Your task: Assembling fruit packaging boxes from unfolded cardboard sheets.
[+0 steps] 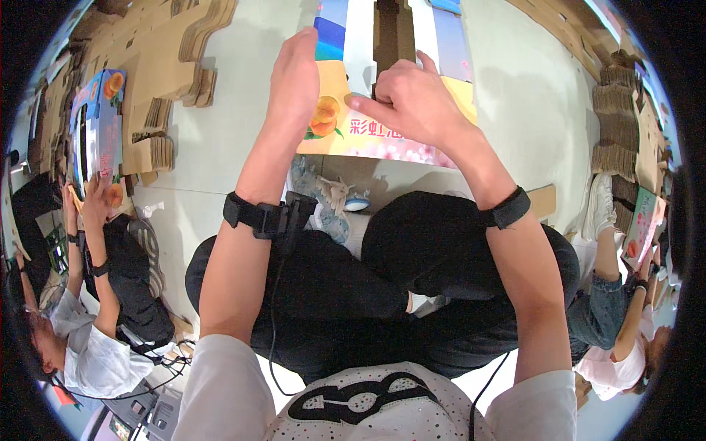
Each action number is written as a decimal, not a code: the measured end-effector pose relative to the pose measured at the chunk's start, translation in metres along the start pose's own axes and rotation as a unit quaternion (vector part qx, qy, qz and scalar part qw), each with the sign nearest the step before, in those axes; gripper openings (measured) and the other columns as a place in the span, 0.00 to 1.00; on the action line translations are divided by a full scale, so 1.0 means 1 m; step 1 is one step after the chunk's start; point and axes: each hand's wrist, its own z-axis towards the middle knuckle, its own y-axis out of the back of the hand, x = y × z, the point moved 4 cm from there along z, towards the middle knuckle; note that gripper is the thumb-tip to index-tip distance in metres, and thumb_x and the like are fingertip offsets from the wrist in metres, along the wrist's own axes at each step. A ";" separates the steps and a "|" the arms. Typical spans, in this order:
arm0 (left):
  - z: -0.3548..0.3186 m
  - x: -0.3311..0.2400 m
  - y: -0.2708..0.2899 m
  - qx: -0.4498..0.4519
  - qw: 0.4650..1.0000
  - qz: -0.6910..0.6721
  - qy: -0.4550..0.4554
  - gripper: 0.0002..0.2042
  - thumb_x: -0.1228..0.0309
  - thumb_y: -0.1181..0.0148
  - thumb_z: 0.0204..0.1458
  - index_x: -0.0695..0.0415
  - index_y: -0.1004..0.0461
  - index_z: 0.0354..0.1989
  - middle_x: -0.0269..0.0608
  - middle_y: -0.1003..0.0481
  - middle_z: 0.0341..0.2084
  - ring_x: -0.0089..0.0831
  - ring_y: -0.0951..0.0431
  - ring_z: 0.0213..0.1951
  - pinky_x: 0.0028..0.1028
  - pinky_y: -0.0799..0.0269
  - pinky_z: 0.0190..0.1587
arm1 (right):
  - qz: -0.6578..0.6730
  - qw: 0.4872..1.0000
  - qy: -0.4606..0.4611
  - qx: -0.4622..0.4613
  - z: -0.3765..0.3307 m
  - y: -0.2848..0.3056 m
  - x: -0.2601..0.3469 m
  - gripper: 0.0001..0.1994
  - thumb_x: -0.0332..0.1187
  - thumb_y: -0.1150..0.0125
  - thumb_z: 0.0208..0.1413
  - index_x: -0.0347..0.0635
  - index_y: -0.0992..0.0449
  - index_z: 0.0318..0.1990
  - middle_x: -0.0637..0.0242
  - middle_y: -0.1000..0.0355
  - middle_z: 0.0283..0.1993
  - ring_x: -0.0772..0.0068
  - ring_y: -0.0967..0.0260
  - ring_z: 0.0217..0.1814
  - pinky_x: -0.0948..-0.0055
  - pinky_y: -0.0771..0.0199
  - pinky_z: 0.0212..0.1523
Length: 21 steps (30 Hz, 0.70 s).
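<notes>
You get bright, even indoor light from above, and the pale floor throws much of it back. Soft shadows sit under the printed cardboard sheet and beside your legs. Your view is sharp in the middle; straight edges bend near the rim, and a black border rings the corners.

The carton lies flat on the floor, just ahead of the person's crossed legs. The left hand rests on its left part; the right hand presses near its middle. A cardboard stack sits at the floor's far left, another stack at the right. One co-worker sits to the left, a second co-worker to the right, each with a box before them.
</notes>
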 end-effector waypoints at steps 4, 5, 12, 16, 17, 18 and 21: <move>0.008 0.003 0.007 -0.061 0.977 0.109 -0.173 0.24 0.58 0.48 0.59 0.67 0.28 0.54 0.55 0.29 0.55 0.43 0.29 0.58 0.33 0.37 0.60 | 0.056 0.998 0.026 0.003 0.002 0.001 0.006 0.30 0.56 0.45 0.57 0.38 0.24 0.15 0.53 0.29 0.20 0.50 0.28 0.34 0.51 0.35 0.55; 0.007 0.001 0.006 -0.062 0.977 0.109 -0.174 0.24 0.58 0.48 0.59 0.67 0.28 0.54 0.55 0.29 0.55 0.43 0.29 0.58 0.33 0.37 0.60 | 0.068 0.997 0.042 -0.014 0.000 0.001 0.007 0.29 0.54 0.42 0.57 0.37 0.28 0.13 0.55 0.33 0.19 0.52 0.31 0.31 0.56 0.35 0.52; -0.003 -0.021 0.008 -0.048 0.967 0.112 -0.226 0.20 0.61 0.44 0.57 0.65 0.25 0.51 0.53 0.23 0.48 0.39 0.25 0.51 0.32 0.33 0.56 | 0.119 0.991 0.056 -0.006 0.007 0.023 0.013 0.32 0.58 0.41 0.54 0.35 0.29 0.12 0.51 0.38 0.13 0.45 0.36 0.20 0.56 0.32 0.31; -0.009 -0.035 0.007 -0.020 0.961 0.141 -0.236 0.21 0.63 0.43 0.56 0.65 0.25 0.52 0.51 0.21 0.44 0.35 0.22 0.48 0.30 0.31 0.54 | 0.144 0.987 0.065 0.009 0.003 0.026 0.020 0.32 0.57 0.41 0.54 0.34 0.30 0.12 0.51 0.41 0.11 0.43 0.38 0.17 0.56 0.36 0.24; -0.008 -0.033 0.008 -0.022 0.961 0.142 -0.236 0.21 0.63 0.43 0.56 0.65 0.25 0.52 0.51 0.21 0.44 0.35 0.22 0.48 0.30 0.31 0.54 | 0.153 0.985 0.084 0.020 0.004 0.022 0.025 0.32 0.57 0.41 0.54 0.34 0.30 0.12 0.51 0.40 0.12 0.43 0.38 0.18 0.56 0.35 0.26; -0.004 -0.027 0.009 -0.022 0.966 0.152 -0.210 0.22 0.61 0.42 0.54 0.66 0.25 0.51 0.55 0.23 0.47 0.41 0.23 0.50 0.33 0.31 0.54 | 0.161 0.981 0.102 0.031 0.004 0.018 0.030 0.32 0.56 0.41 0.54 0.35 0.30 0.12 0.51 0.39 0.12 0.44 0.37 0.19 0.56 0.35 0.28; 0.005 -0.013 0.013 -0.037 0.960 0.197 -0.195 0.25 0.59 0.41 0.50 0.68 0.27 0.50 0.60 0.26 0.49 0.48 0.24 0.49 0.36 0.31 0.54 | 0.149 0.985 0.074 0.054 0.000 0.016 0.033 0.31 0.55 0.41 0.54 0.35 0.30 0.12 0.51 0.36 0.15 0.45 0.35 0.22 0.57 0.34 0.32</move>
